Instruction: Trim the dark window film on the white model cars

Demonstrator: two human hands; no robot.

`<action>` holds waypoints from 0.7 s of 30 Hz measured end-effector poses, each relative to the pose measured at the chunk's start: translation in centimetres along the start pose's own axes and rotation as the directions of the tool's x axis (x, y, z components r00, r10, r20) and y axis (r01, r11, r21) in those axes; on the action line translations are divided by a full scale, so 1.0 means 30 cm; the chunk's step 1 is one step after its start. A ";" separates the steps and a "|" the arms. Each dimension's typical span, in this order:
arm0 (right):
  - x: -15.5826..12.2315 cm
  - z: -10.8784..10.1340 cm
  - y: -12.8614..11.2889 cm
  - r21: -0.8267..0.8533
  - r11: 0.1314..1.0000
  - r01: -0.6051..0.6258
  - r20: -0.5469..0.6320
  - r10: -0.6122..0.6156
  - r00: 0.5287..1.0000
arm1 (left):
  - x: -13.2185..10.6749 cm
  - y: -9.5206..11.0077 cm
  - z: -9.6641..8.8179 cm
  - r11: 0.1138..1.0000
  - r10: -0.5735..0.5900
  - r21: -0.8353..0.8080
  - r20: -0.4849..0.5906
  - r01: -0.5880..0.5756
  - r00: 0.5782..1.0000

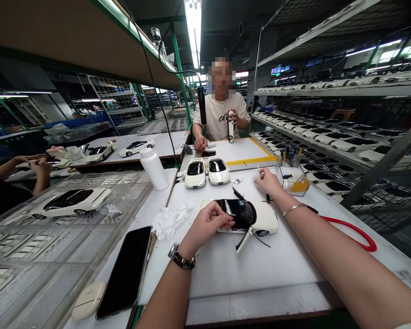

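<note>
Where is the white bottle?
In the head view, the white plastic bottle stands left of the two white model cars, beyond the crumpled white wrapping.

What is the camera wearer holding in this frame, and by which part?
The left hand grips a white model car by its black roof, fingers curled over the top. Whether the right hand pinches anything cannot be told.

Our left hand (207, 224) grips the black top of a white model car (265, 219) at the lower middle of the frame. Our right hand (267, 181) is just beside a clear box of pens (292, 183) on the white worktop (287, 269), with two more white model cars (195, 173) ahead.
</note>
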State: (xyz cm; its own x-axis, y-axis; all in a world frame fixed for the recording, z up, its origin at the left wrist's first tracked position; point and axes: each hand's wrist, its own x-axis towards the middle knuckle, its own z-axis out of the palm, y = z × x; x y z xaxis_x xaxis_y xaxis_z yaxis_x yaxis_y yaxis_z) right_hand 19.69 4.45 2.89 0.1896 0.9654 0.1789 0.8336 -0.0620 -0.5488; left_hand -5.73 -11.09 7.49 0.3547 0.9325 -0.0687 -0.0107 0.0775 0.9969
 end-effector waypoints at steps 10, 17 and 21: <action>-0.142 -0.105 0.043 -0.453 0.793 0.408 0.244 -0.329 0.912 | -0.002 -0.005 0.010 0.995 0.023 0.096 -0.025 -0.021 0.999; -0.142 -0.152 0.070 -0.479 0.525 0.703 0.508 -0.488 0.710 | -0.006 -0.002 0.009 0.976 0.075 0.208 -0.053 -0.062 0.996; -0.121 -0.167 0.089 -0.469 0.441 0.765 0.546 -0.536 0.644 | -0.024 -0.023 0.020 0.970 0.101 0.227 -0.058 -0.086 0.993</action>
State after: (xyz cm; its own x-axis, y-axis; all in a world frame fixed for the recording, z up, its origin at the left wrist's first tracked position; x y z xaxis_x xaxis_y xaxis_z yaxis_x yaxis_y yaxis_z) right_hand 23.83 -0.50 4.87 -0.6082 0.7930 -0.0367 0.7559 0.5926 0.2782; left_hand -5.42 -12.04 6.87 0.2967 0.9545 0.0306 0.1717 -0.0849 0.9815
